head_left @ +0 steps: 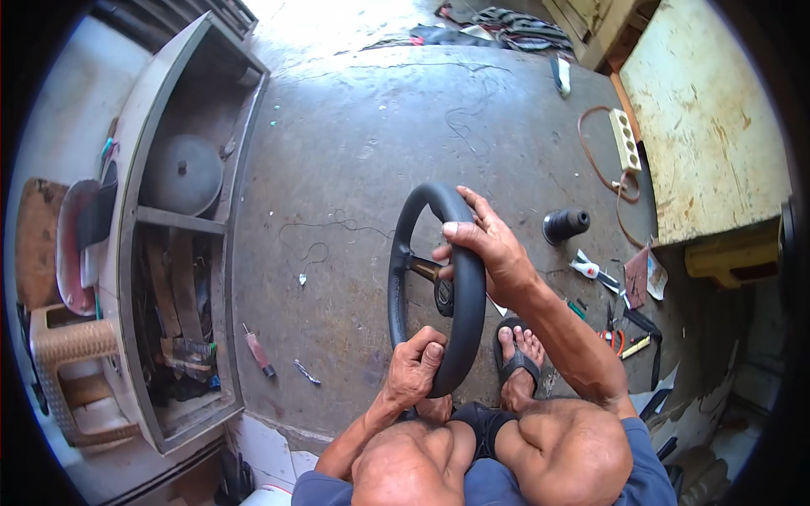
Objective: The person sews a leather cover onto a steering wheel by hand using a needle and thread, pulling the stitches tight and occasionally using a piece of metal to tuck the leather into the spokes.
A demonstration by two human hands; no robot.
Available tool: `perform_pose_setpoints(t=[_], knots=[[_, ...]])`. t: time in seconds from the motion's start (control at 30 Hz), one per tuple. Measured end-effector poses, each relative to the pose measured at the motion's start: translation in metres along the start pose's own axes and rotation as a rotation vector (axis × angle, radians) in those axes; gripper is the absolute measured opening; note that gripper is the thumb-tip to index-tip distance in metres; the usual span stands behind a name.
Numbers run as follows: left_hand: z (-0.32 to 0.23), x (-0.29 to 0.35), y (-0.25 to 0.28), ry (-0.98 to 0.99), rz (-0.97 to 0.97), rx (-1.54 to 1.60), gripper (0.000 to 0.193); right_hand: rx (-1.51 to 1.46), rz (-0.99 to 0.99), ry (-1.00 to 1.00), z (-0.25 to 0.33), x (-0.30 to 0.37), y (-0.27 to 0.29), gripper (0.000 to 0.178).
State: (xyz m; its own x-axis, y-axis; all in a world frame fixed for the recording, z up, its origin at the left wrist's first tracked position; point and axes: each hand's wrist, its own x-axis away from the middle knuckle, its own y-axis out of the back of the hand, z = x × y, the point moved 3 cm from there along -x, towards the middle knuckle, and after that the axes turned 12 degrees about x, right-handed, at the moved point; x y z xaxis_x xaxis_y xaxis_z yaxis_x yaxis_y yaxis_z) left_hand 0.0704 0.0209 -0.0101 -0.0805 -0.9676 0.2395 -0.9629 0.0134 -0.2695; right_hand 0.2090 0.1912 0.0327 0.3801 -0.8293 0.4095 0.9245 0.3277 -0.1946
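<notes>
Holding a black steering wheel (470, 308) at the centre of the frame, just beyond our bent knees (582, 451), we have it turned nearly edge-on, its open middle facing left. Our right grip (496, 253) is closed on the upper right of the rim, thumb on the outside and fingers reaching through the opening near a spoke (422, 266), probably to steady its weight. Our left grip (412, 371) is curled tightly around the lower rim, thumb up, seemingly so that the wheel cannot swing. We cannot tell whether its lower edge rests on anything.

Right of centre, a dark cone-shaped spool (564, 226) lies on the grey floor (337, 160), with a white tube (586, 266) below it, likely kept there within easy reach. A cream power strip (625, 141) sits at upper right, its cord looped loosely aside. A metal cabinet (181, 221) lines the left side.
</notes>
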Motion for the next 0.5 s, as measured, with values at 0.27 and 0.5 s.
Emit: perform_pose_setpoints(t=[0.27,0.5], knots=[[-0.015,0.024,-0.014,0.351,0.462,0.582,0.062,0.417,0.132,0.063,0.043,0.073,-0.051,0.076],[-0.023,0.029,0.004,0.377,0.68,0.376,0.073,0.832,0.444,0.199,0.047,0.095,-0.042,0.083]])
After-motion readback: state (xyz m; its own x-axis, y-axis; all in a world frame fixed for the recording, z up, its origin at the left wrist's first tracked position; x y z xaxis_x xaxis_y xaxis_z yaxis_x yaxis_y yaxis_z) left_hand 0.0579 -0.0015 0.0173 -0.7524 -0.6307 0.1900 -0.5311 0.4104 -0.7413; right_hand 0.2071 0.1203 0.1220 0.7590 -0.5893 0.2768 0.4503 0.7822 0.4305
